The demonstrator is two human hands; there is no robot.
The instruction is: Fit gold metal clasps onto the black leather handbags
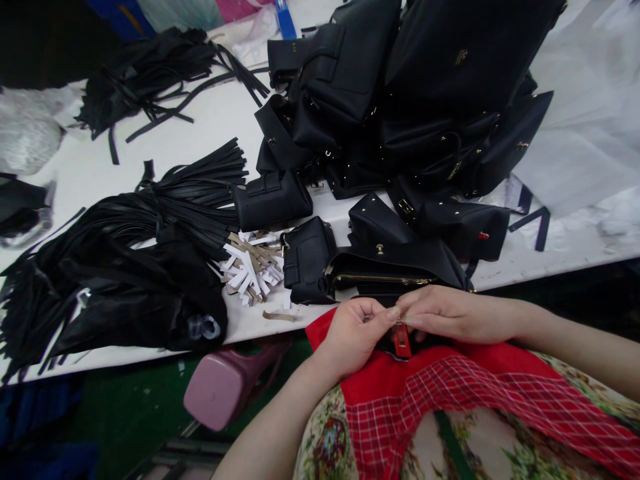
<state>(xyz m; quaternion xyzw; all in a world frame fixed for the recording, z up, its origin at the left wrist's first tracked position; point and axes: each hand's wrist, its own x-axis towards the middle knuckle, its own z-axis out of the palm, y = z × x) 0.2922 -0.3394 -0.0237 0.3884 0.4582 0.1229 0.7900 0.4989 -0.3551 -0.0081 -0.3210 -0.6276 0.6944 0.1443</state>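
My left hand (357,337) and my right hand (445,313) meet at the table's front edge, over my lap. Thumbs and fingers of both are pinched together at the top of a small metal clasp with a red face (401,340). Black material shows beside the clasp; most of it is hidden by my hands and the red apron (370,380). Just beyond my fingers lies an open black handbag (415,257), its gold zip facing me. To its left stands a small black bag (310,257).
A heap of black handbags (345,73) fills the table's back. Bundled black straps (195,193) lie left, with more straps (150,73) behind. Paper strips (253,267) are scattered near a black cloth bundle (140,293). A pink stool (220,390) stands below the table edge.
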